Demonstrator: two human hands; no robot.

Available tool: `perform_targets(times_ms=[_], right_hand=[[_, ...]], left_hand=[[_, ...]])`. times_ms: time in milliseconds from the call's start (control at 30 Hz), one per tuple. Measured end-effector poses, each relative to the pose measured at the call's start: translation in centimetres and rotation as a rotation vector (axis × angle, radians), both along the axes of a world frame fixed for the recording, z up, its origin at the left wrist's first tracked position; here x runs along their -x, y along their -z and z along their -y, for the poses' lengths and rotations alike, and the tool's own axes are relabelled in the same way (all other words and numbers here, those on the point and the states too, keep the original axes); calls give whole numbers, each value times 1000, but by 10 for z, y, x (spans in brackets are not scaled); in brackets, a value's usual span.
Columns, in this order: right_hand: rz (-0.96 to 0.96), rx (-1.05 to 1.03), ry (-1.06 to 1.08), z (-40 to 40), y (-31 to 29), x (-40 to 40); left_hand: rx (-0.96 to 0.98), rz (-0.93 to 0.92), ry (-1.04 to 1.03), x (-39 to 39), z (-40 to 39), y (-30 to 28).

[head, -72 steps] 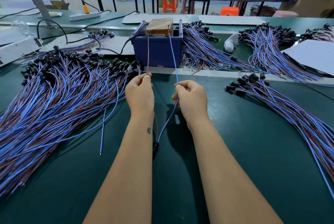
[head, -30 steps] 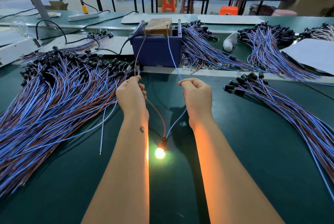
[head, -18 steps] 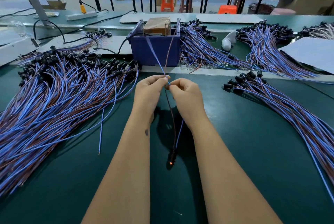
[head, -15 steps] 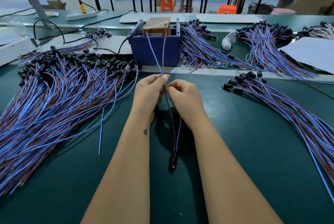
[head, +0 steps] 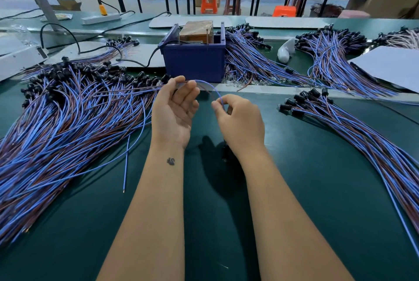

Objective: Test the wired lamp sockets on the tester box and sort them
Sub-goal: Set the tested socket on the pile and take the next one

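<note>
My left hand is turned palm up, and its fingertips pinch the ends of a blue and brown wire pair. The blue wire arcs over to my right hand, which pinches it between thumb and forefinger. The wires' black lamp socket is mostly hidden behind my right wrist. The tester box, a blue bin holding a brown block, stands just beyond my hands; the wires do not touch it. A large pile of wired sockets lies on the left and a smaller bundle on the right.
More wire bundles lie beyond the metal strip behind the box, next to a white sheet at the right. A black cable runs from the box to the left. One loose blue wire lies near my left forearm.
The lamp lit with the wire ends on the box, then went dark. My hands came together and pulled the wires off; my left hand has now turned palm up.
</note>
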State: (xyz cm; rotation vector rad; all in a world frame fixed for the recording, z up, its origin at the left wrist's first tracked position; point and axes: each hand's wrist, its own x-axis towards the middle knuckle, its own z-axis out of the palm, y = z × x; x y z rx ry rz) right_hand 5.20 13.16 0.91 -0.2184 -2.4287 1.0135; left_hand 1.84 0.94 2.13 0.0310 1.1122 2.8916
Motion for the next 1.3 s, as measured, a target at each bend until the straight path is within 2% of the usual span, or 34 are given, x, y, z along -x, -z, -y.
perform_targets(times_ms=[67,133,233,300,367,533,633,767,933,1000,1133,1300], right_hand=[[-105,13,91,-1,-1,0],[-210,120,127,-1,-3,-2],[-260,446,121,-4,-6,-2],[-298,734,106,-6,-10,-3],[-356,910,109,-10,-12,-3],[-353,938,222,-25,-15,-1],[-323,981,263,-39,-18,-3],[-272,836,262,-60,-22,-8],[-66,450,160,-112,-27,-16],[76,331,173,-137,-27,-19],[321,98,256,-166,-32,-31],[440,-207,460,-166,-35,-36]], left_hand=[[17,29,35,1,0,-1],[111,86,42,2,-3,0],[339,135,30,3,-10,4],[481,91,31,4,-13,7],[611,27,40,4,-15,9],[960,-217,-5,-5,-28,18],[1054,-320,65,-13,-35,24],[1192,-491,115,-21,-46,26],[1289,-689,316,-35,-62,27],[1333,-683,344,-37,-65,26],[1391,-683,272,-34,-66,28],[1380,-641,221,-34,-67,31]])
